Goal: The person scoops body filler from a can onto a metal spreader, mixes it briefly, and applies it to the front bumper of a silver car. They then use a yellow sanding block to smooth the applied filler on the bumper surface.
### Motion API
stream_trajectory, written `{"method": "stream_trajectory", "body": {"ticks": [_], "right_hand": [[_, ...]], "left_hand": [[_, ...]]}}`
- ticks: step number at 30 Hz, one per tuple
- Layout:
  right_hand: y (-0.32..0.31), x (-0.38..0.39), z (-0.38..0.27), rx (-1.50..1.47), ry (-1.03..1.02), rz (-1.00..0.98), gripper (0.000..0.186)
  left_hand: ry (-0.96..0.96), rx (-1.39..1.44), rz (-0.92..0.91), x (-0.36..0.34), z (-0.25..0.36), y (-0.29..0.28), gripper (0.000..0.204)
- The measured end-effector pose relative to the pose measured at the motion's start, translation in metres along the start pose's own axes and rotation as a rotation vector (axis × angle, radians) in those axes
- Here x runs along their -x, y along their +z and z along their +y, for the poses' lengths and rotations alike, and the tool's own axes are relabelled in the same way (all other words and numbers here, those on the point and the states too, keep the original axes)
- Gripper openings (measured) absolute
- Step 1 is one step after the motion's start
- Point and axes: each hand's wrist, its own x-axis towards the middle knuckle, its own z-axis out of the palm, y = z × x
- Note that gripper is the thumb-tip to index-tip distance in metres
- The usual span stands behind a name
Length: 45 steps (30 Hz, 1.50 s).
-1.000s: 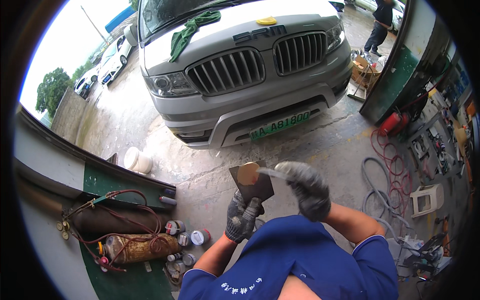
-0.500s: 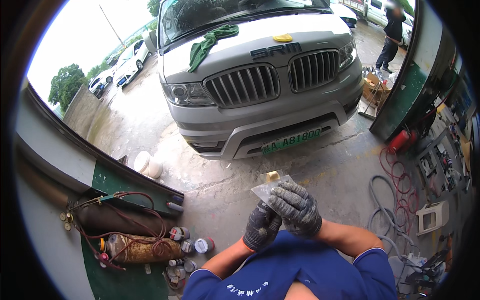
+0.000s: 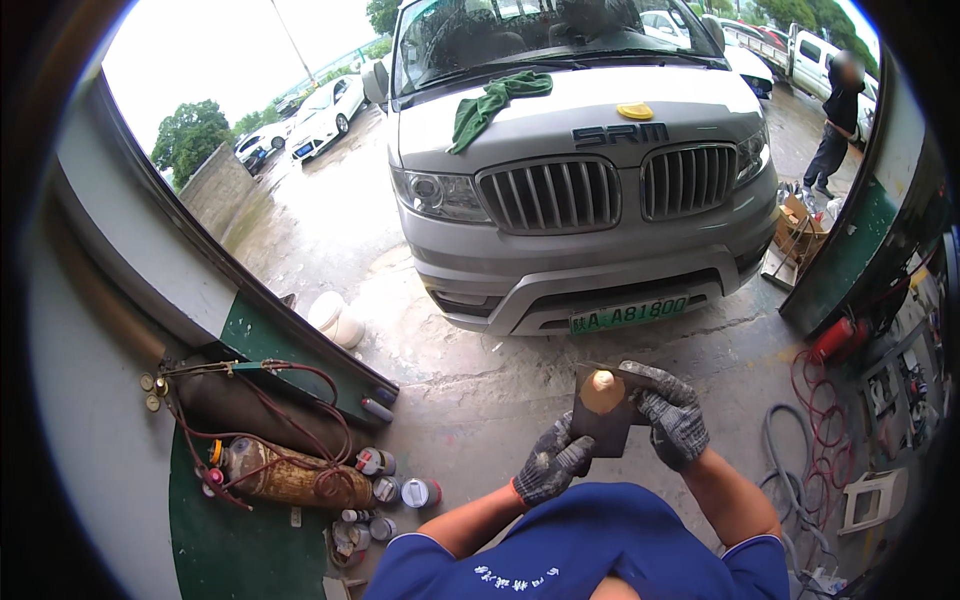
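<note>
The left gloved hand [image 3: 550,458] is clamping a dark flat plate [image 3: 606,435] while the right gloved hand [image 3: 676,422] is gripping a thin spreader [image 3: 640,386], overtilting risking tan paste [image 3: 602,397] sliding off.

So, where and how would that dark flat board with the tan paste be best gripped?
Probably by the bare lower-left edge of the dark board, coming from the near left: the board looks thin and flat enough to pinch, and the tan paste covers its upper middle. The left hand holds it there.
</note>
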Motion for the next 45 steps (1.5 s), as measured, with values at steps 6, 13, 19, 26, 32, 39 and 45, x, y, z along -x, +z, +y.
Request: {"method": "stream_trajectory", "body": {"ticks": [6,13,19,26,32,39,45], "right_hand": [[0.028,0.008,-0.016,0.771,-0.918,0.144,0.042],[0.013,0.012,0.002,0.538,-0.795,-0.097,0.039],[0.013,-0.003,-0.012,-0.763,-0.201,0.258,0.036],[0.007,-0.013,-0.007,0.693,-0.835,0.233,0.037],[0.034,0.013,0.003,0.755,-0.913,0.02,0.041],[0.001,-0.004,0.006,-0.374,-0.295,0.328,0.03],[0.004,-0.007,-0.002,0.044,-0.02,0.029,0.034]], "left_hand": [[0.331,-0.33,0.09,-0.008,-0.01,0.016,0.033],[0.292,-0.214,0.039,-0.009,0.0,-0.004,0.029],[-0.075,0.108,-0.11,-0.006,0.0,0.001,0.029],[0.103,-0.125,0.059,-0.006,-0.004,0.007,0.033],[0.679,-0.639,0.068,-0.017,-0.006,0.007,0.044],[0.048,-0.03,0.019,-0.009,0.005,0.004,0.029],[0.034,0.015,-0.01,-0.007,0.003,0.001,0.028]]}}
